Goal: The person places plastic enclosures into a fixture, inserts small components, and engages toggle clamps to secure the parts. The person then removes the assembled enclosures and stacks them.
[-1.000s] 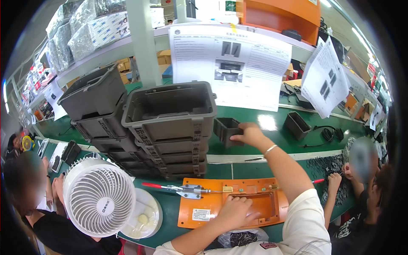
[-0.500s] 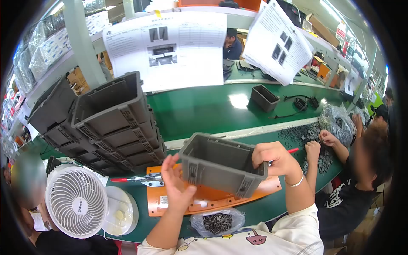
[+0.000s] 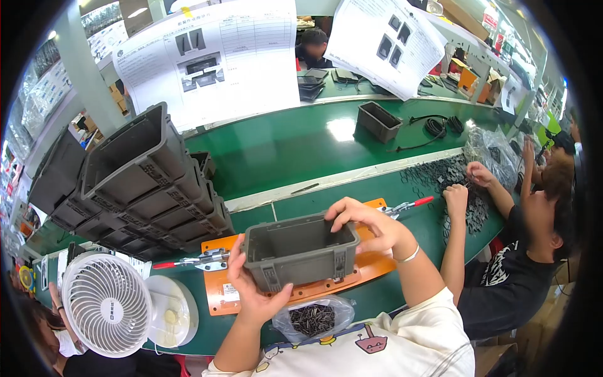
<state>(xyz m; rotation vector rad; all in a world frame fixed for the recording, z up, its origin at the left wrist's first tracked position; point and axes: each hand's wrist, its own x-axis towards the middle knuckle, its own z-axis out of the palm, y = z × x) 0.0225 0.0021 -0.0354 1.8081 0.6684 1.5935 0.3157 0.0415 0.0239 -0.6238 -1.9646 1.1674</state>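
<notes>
A dark grey plastic bin (image 3: 301,267) is held up in front of me, its open top tilted so I see inside. My left hand (image 3: 254,289) cups its left end, thumb low on the front wall and fingers along the side. My right hand (image 3: 370,229) grips the right end, fingers hooked over the rim into the bin. Behind and beneath lies an orange fixture plate (image 3: 220,301), partly hidden by the bin. A red-handled toggle clamp (image 3: 213,259) sits at its left end, and another red-handled clamp (image 3: 405,206) at its right.
Stacked grey bins (image 3: 147,188) rise at the left, behind a white fan (image 3: 107,306). A plastic bag of small dark metal parts (image 3: 312,319) lies close to me. At right, a co-worker's hands (image 3: 468,185) handle black pieces (image 3: 433,173). Another bin (image 3: 379,122) stands farther back.
The bin has moved left and slightly down and is more level. My left hand has closed onto its left end. My right hand keeps its hold, and my view has shifted right.
</notes>
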